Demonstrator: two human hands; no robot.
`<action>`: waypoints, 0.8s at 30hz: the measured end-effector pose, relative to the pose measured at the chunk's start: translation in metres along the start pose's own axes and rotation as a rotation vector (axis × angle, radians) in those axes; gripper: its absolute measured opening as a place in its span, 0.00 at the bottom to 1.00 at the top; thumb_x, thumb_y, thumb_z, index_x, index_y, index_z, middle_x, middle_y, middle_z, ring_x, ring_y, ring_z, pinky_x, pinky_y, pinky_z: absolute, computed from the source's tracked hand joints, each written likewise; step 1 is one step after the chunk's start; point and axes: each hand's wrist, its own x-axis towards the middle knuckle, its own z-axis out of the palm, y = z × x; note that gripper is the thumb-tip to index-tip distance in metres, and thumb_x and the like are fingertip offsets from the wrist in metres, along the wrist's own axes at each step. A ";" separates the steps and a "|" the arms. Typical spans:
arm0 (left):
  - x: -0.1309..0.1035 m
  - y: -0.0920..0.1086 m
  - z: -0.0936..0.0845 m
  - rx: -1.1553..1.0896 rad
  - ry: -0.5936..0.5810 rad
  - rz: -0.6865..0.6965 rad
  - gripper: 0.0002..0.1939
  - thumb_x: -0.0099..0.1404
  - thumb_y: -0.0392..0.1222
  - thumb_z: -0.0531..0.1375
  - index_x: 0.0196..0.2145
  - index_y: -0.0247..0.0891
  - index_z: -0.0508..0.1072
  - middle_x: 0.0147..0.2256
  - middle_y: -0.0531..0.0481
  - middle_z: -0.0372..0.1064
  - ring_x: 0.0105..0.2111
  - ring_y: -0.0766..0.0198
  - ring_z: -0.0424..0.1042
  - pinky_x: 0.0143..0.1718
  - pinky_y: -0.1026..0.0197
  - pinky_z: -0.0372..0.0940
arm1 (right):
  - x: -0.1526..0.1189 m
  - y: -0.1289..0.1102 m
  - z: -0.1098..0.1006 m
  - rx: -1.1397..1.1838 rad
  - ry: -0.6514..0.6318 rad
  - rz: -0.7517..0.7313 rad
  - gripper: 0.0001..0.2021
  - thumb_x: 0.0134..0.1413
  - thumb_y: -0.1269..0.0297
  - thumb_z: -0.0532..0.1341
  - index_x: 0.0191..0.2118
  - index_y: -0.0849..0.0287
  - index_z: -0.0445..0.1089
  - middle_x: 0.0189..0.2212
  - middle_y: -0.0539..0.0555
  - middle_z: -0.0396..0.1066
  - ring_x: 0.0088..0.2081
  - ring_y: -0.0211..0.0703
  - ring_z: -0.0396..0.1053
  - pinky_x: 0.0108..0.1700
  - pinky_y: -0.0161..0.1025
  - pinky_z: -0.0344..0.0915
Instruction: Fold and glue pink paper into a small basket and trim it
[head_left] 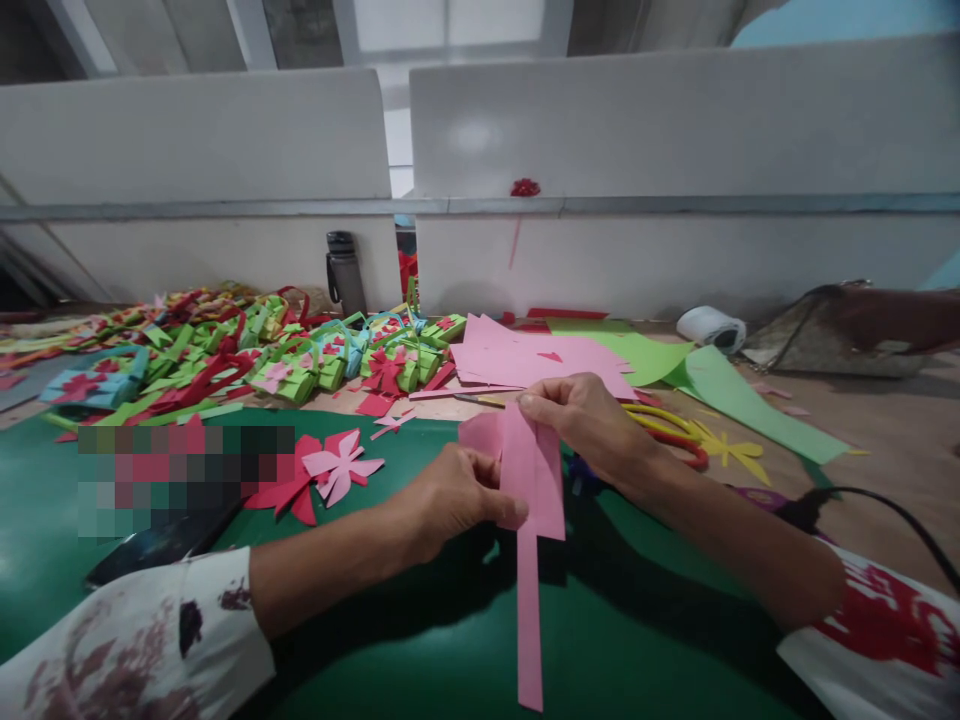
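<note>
Between my hands, above the green mat (360, 650), is a folded piece of pink paper (550, 490). A long pink paper strip (529, 620) lies along its front and hangs down below it. My left hand (465, 500) pinches paper and strip together, thumb in front and fingers behind. My right hand (581, 415) is closed on the upper end of the strip at the paper's top edge. Its lower fingers are partly hidden. To the left, a pink paper flower (343, 466) rests on red paper flowers (296, 490).
Several small paper bags (315, 365) in green, blue and red are heaped at the back left near a dark bottle (345, 272). Pink sheets (525, 355), a white roll (711, 328) and a handbag (840, 325) lie at the back. Yellow paper petals (727, 450) lie right.
</note>
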 end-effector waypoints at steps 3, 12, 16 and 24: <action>0.000 -0.001 0.000 0.014 0.002 0.011 0.04 0.41 0.32 0.64 0.20 0.31 0.74 0.20 0.51 0.68 0.21 0.70 0.63 0.27 0.64 0.57 | 0.000 0.000 0.000 0.035 -0.018 0.034 0.12 0.45 0.60 0.58 0.18 0.59 0.59 0.15 0.45 0.53 0.19 0.32 0.47 0.21 0.34 0.45; -0.001 0.004 0.002 0.012 0.049 0.006 0.04 0.40 0.30 0.63 0.17 0.32 0.71 0.18 0.54 0.65 0.21 0.71 0.61 0.27 0.65 0.56 | 0.008 0.006 -0.003 0.038 -0.015 0.027 0.16 0.43 0.57 0.61 0.16 0.58 0.57 0.14 0.43 0.50 0.18 0.31 0.45 0.20 0.34 0.42; -0.001 0.005 0.002 0.016 0.064 0.015 0.03 0.40 0.29 0.63 0.17 0.32 0.72 0.18 0.54 0.65 0.21 0.70 0.61 0.27 0.64 0.57 | 0.010 0.010 -0.003 0.049 -0.002 -0.004 0.17 0.48 0.53 0.59 0.17 0.58 0.60 0.14 0.45 0.54 0.19 0.32 0.50 0.21 0.34 0.48; 0.001 0.016 -0.004 -0.003 0.169 0.063 0.02 0.43 0.30 0.63 0.18 0.33 0.73 0.17 0.55 0.66 0.19 0.72 0.59 0.23 0.66 0.52 | 0.011 0.005 -0.015 0.033 0.117 -0.127 0.14 0.51 0.52 0.59 0.36 0.59 0.70 0.33 0.52 0.70 0.36 0.42 0.67 0.40 0.38 0.63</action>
